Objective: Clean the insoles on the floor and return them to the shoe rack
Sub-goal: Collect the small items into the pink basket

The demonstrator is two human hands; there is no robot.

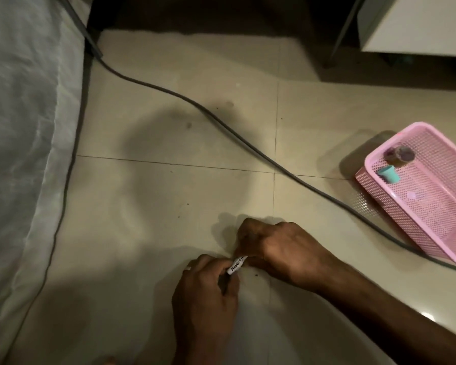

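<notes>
Both hands are gripping one small white item w/ black print (238, 264) low in the centre of the frame, just above the tiled floor (169, 196). Left hand (206, 293) is curling its fingers round the lower end (a ring is showing on one finger); right hand (279, 248) is pinching the upper end, fingers bent over it. What the item is, can't tell, and no insoles are showing anywhere in view. Pink mesh basket (395, 214) is sitting at the right edge, w/ a teal cap (388, 174) and a small dark jar (400, 155) lying inside. Grey cable (221, 122) is running diagonally from upper left to lower right, passing just beside the basket. White bedding (19, 127) is filling the left side.
</notes>
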